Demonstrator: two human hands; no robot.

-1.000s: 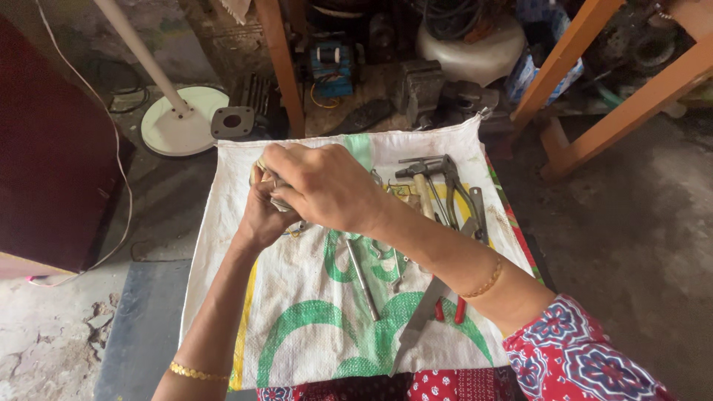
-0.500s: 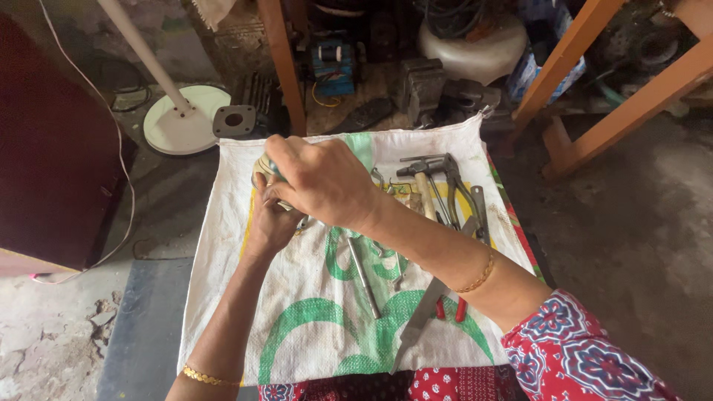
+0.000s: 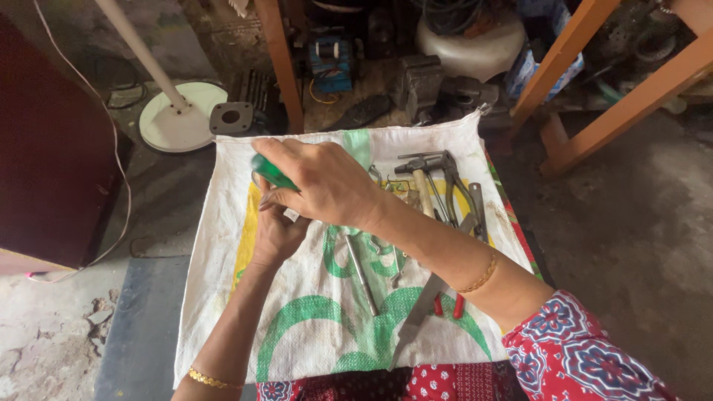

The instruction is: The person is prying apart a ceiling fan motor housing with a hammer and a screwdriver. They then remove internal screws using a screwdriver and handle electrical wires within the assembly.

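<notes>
we see a white woven sack (image 3: pixel 223 297) spread flat on the floor, with a hammer (image 3: pixel 417 178) and pliers (image 3: pixel 457 186) lying near its far edge. above it, the right hand (image 3: pixel 327 186) has its fingers wrapped around a green-handled tool (image 3: pixel 273 172), while the left hand (image 3: pixel 276 234) sits just below, its fingers curled on something we cannot tell.

Green-handled tool (image 3: pixel 272 172), prob. a screwdriver, gripped in right hand (image 3: pixel 327 186) w/ left hand (image 3: pixel 276 234) just under it, over white sack (image 3: pixel 223 245).
</notes>
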